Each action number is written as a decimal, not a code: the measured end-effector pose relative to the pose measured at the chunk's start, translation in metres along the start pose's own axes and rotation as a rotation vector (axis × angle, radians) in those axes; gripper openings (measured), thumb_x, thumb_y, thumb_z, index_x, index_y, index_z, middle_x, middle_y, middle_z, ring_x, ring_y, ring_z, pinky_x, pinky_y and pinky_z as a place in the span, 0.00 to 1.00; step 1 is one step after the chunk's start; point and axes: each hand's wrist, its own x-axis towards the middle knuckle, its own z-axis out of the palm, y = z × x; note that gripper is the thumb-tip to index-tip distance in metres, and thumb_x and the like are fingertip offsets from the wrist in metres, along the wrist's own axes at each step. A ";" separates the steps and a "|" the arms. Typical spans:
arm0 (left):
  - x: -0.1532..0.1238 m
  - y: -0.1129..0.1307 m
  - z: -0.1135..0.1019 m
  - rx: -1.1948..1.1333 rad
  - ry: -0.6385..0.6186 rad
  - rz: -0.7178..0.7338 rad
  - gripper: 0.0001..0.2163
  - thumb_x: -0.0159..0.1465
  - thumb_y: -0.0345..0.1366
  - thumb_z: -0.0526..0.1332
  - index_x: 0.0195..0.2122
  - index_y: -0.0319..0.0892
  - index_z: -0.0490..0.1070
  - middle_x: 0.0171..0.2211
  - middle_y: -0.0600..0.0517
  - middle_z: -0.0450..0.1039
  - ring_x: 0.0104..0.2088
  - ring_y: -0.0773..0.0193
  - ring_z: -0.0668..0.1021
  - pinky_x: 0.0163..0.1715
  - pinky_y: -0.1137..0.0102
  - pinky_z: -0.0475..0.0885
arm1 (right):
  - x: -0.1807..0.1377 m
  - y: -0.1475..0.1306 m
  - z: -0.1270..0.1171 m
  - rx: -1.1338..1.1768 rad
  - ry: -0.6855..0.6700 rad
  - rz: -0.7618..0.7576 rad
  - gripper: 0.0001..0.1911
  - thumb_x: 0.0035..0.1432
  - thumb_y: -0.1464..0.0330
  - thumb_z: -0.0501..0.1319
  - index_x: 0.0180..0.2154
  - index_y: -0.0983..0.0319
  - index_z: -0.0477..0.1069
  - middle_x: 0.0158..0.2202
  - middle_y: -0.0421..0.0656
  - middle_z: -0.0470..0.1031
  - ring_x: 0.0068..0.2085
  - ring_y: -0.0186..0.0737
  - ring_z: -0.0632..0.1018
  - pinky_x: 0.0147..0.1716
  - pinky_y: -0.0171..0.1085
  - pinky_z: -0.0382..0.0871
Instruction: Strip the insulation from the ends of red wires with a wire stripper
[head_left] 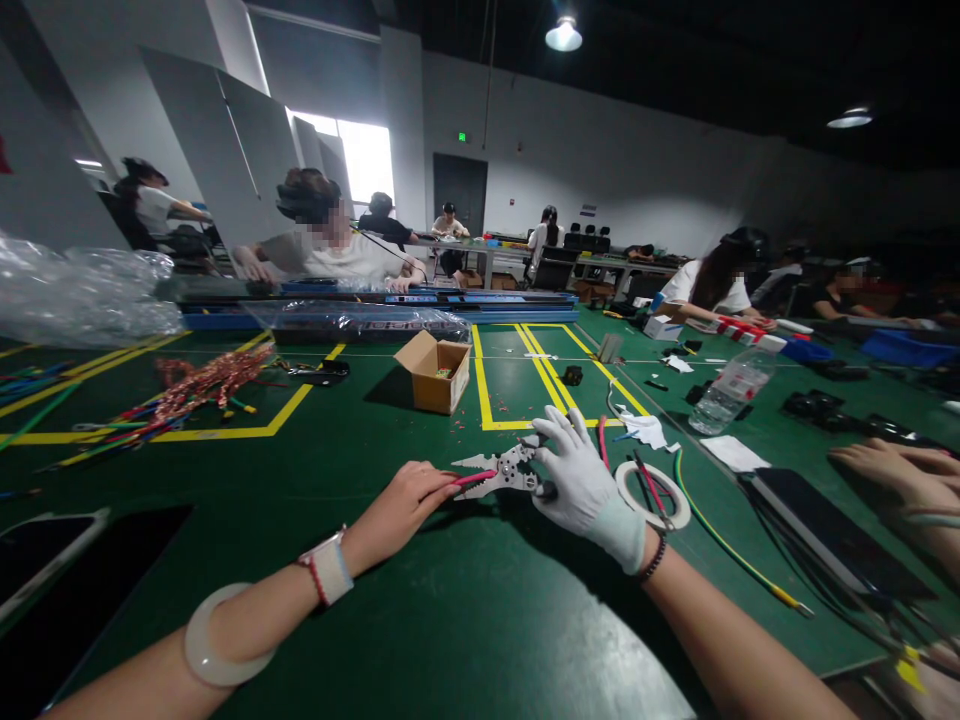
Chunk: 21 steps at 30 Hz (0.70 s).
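Observation:
My bare left hand (pixel 409 508) pinches a short red wire (pixel 475 479), whose far part lies between the jaws of a pair of wire strippers (pixel 510 468). My right hand (pixel 581 480), in a white glove, is closed around the handles of the strippers, which are mostly hidden by the fingers. The jaws stand apart and point left. Just right of the glove, a roll of white tape (pixel 684 508) lies flat with red wire pieces inside its ring. A green-yellow cable (pixel 731 550) curves along the table beside it.
A small open cardboard box (pixel 435 375) stands ahead. Stripped wires with copper ends (pixel 214 385) lie in a pile at left. A plastic bottle (pixel 731 390) and a black device (pixel 832 530) are at right, near another person's hands (pixel 900 475). Bubble wrap (pixel 82 290) sits far left.

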 end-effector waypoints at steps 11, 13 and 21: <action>0.000 0.002 -0.003 -0.006 -0.015 0.004 0.15 0.68 0.41 0.51 0.47 0.44 0.75 0.41 0.48 0.76 0.42 0.57 0.72 0.45 0.63 0.66 | -0.001 -0.001 0.000 -0.052 -0.022 -0.032 0.17 0.42 0.71 0.60 0.39 0.64 0.72 0.50 0.52 0.65 0.63 0.59 0.54 0.63 0.61 0.42; 0.000 0.001 -0.003 -0.007 -0.020 0.006 0.15 0.68 0.42 0.52 0.47 0.43 0.75 0.40 0.48 0.76 0.42 0.57 0.72 0.45 0.63 0.65 | 0.000 0.000 0.001 -0.062 -0.039 -0.045 0.14 0.42 0.72 0.60 0.36 0.64 0.72 0.48 0.52 0.66 0.61 0.58 0.58 0.63 0.61 0.44; 0.001 0.000 -0.003 0.002 -0.022 0.010 0.15 0.68 0.40 0.51 0.45 0.43 0.75 0.39 0.49 0.76 0.41 0.57 0.72 0.45 0.64 0.66 | -0.001 0.004 0.006 0.019 -0.041 -0.050 0.06 0.42 0.71 0.61 0.28 0.63 0.70 0.42 0.50 0.68 0.45 0.48 0.67 0.47 0.48 0.66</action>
